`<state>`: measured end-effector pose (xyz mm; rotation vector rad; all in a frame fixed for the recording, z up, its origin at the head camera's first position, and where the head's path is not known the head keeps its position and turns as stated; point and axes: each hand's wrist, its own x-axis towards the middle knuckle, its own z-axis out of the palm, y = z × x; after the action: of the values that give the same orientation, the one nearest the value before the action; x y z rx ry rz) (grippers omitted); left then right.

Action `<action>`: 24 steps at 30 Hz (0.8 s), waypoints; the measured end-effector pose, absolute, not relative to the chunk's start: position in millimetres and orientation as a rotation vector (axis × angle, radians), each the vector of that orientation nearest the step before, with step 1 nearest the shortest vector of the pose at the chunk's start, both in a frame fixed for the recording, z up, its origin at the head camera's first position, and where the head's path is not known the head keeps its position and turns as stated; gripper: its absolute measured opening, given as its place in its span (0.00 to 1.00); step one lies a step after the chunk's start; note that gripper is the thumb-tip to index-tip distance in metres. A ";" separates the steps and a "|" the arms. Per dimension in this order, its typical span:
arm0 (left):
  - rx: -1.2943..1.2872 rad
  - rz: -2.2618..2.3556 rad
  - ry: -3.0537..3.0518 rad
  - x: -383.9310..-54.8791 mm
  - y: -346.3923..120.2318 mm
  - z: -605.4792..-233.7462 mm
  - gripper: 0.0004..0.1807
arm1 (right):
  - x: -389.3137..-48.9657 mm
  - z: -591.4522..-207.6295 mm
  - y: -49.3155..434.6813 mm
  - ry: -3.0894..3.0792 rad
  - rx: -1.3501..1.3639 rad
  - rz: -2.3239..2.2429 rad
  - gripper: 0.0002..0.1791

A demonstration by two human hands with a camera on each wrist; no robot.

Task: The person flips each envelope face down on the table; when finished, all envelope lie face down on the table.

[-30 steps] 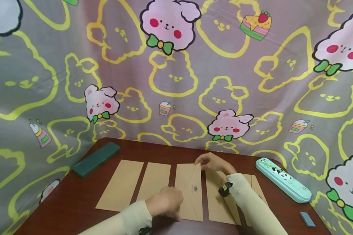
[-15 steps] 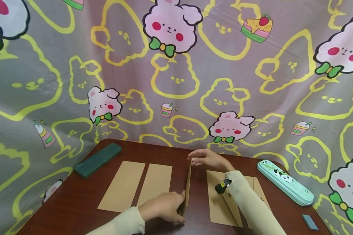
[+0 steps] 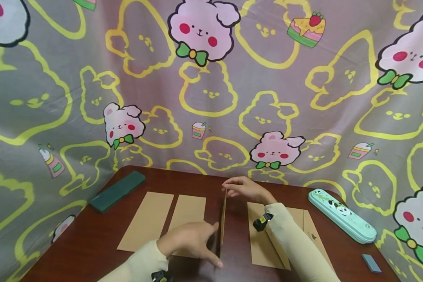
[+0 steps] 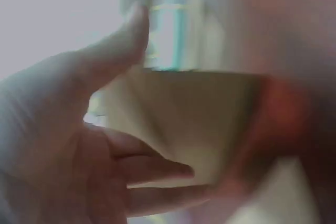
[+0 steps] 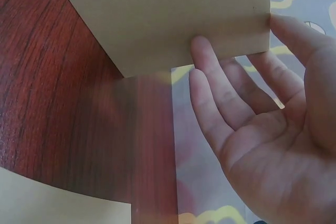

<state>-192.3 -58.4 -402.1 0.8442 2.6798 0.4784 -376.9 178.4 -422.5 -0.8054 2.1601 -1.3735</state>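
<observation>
A brown paper envelope (image 3: 223, 223) stands on edge near the middle of the table, seen almost edge-on in the head view. At its far top corner my right hand (image 3: 248, 190) pinches it between thumb and fingers; the right wrist view shows the envelope's plain face (image 5: 163, 19) with fingertips against it. My left hand (image 3: 194, 241) is beside the near end, thumb and fingers spread apart, holding nothing. The left wrist view is blurred, with the envelope (image 4: 194, 108) beyond the spread fingers. Two flat envelopes (image 3: 146, 221) lie to the left, partly behind the left hand.
More brown envelopes (image 3: 259, 250) lie to the right, partly covered by my right forearm. A mint pencil case (image 3: 342, 215) with pandas sits at the right edge, near a small blue block (image 3: 371, 263). A dark green case (image 3: 118, 192) lies at the back left. A patterned curtain (image 3: 211, 129) surrounds the table.
The middle envelope, flat a second ago, has been raised onto its edge and shifted slightly left. My left hand has let go of its near end and spread its fingers.
</observation>
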 end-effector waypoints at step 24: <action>0.938 0.649 3.064 -192.3 -26.6 -385.4 0.29 | -376.2 -435.3 184.6 2.207 -0.869 -1.177 0.21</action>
<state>-192.3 -26.6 -385.4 0.9384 3.0643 0.6486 -376.2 184.6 -435.3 -0.8691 2.2067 -1.1770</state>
